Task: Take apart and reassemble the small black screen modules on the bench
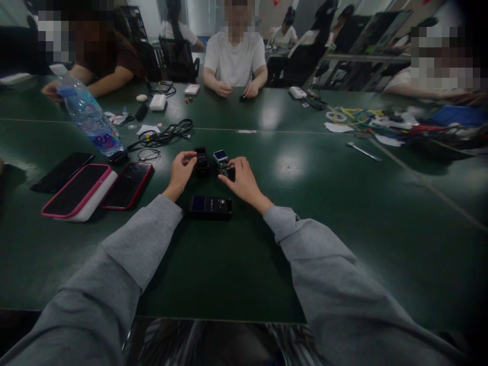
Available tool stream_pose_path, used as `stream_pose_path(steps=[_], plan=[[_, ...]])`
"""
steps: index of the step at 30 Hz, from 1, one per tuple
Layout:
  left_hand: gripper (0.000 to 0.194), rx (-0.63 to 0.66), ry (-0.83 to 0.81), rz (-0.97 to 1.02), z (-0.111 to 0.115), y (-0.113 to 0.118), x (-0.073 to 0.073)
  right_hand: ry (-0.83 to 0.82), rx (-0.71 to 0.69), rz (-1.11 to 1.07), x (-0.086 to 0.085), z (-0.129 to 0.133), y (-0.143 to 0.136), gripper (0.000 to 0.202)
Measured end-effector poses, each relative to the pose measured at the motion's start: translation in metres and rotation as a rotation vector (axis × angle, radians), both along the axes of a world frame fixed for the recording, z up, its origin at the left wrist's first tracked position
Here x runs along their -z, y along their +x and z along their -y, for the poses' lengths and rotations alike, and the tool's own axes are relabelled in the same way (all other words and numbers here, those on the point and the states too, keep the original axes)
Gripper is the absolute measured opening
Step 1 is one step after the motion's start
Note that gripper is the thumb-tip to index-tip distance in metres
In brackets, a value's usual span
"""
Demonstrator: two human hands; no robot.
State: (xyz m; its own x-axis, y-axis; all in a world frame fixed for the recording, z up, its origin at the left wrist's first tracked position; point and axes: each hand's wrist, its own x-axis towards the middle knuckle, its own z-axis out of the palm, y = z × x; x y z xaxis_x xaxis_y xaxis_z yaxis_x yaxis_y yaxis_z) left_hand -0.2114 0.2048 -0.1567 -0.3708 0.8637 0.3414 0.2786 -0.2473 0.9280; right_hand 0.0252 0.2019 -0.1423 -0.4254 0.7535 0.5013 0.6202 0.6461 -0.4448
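Observation:
My left hand [180, 174] pinches the left side of a small black plastic casing [201, 162] that stands on the green table. To its right, my right hand [242, 182] grips a small circuit board [222, 163] with a little screen at its upper end, thumb below and fingers above. The board is tilted and lies close to the casing without visibly touching it. Nearer to me a black handheld device [210, 207] with a screen and several buttons lies flat on the table. My fingers hide the lower right part of the board.
At left are a plastic bottle [89, 119], a pink-rimmed case [78, 192], a red-edged phone [128, 186] and black cables [168, 133]. A wrench [363, 152] and a heap of wires [396, 124] lie at right. A person in white [235, 58] sits opposite.

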Motion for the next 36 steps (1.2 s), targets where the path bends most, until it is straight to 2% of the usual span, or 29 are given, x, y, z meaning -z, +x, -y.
stream_pose_path(steps=[4,9,17,27,36], plan=[[0.028,0.024,-0.011,-0.039,0.001,0.0,-0.001,0.002,0.078,-0.043,0.003,-0.003,0.001,0.025],[0.043,0.046,0.004,-0.108,0.002,0.001,-0.005,-0.042,0.142,-0.104,0.006,-0.004,0.002,0.023],[0.052,0.232,0.0,-0.109,-0.001,-0.001,-0.002,-0.082,0.223,-0.173,0.007,-0.004,0.004,0.026],[0.053,0.341,-0.009,-0.036,0.002,0.0,-0.004,-0.079,0.203,-0.21,0.01,-0.008,0.006,0.03],[0.053,0.378,0.007,-0.099,-0.001,-0.001,-0.002,-0.022,0.212,-0.199,0.012,-0.01,0.004,0.034]])
